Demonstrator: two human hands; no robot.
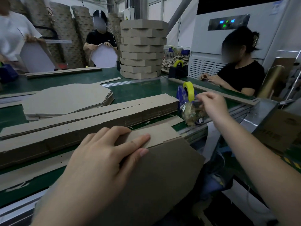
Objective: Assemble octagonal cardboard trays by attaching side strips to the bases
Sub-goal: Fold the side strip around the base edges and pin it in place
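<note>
Green matting covers the long counter (140, 88) that fills this packing hall, with other people folding board at its far side and a tall stack of finished trays (143, 49) standing well beyond both hands. Nearer, a pile of flat octagonal bases (65, 98) lies ahead and to the outside of the left hand, and between that pile and the hand runs a bundle of side strips (91, 115), its long axis crossing from the person's left toward the right and slightly away. The base in work (156, 173) overhangs the near edge of the counter, directly under and in front of the left hand (104, 157). That hand lies flat and spread, fingers pressing a side strip (156, 134) down along the base's far edge, thumb on the base; it grips nothing, it pins. The right hand (211, 105) reaches forward and away, well apart from the joint, its fingertips pinched at the mouth of a small clear bag (192, 113) just beside the blue tape dispenser (182, 97) with its yellow roll (189, 91); what it has taken, bag edge or tape end, I cannot tell. The joint therefore lies back toward the body and across to the left of the right hand, so I judge that whatever it fetches must travel there while the left keeps the strip in place.
</note>
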